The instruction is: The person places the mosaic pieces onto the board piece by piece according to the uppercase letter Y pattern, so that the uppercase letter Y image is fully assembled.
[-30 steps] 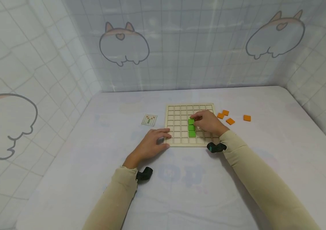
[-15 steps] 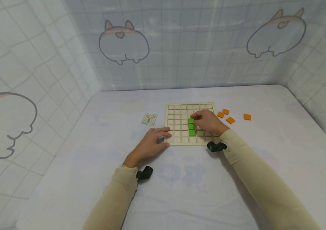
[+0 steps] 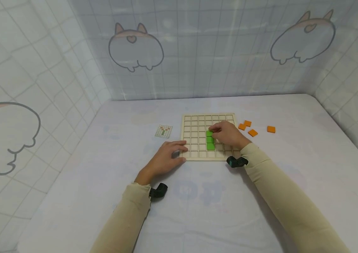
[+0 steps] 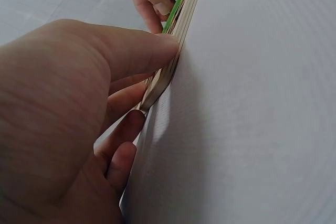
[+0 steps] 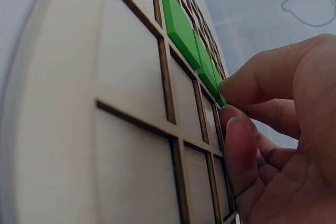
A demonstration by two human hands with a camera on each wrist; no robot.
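On the table lies a wooden grid board [image 3: 194, 140] with green square tiles [image 3: 210, 146] set in one column. My right hand [image 3: 227, 134] is over the board and pinches the far end of that column, at the farthest green tile [image 3: 209, 133]. In the right wrist view its thumb touches a green tile [image 5: 181, 27] row's far end; the fingertips partly hide that tile. My left hand [image 3: 164, 158] rests at the board's left edge, fingers reaching onto it. The left wrist view has the thumb [image 4: 142, 51] against the board's edge [image 4: 163, 80].
A small pattern card [image 3: 164, 131] with a coloured grid lies left of the board. Several orange tiles [image 3: 253, 133] are loose to the right of it, one orange tile [image 3: 271, 129] farther out. Printed cloth walls [image 3: 198, 52] stand behind and at both sides.
Almost nothing moves. Both hands keep their places, the right at the far green tile and the left on the board's edge; the view shifts very slightly.
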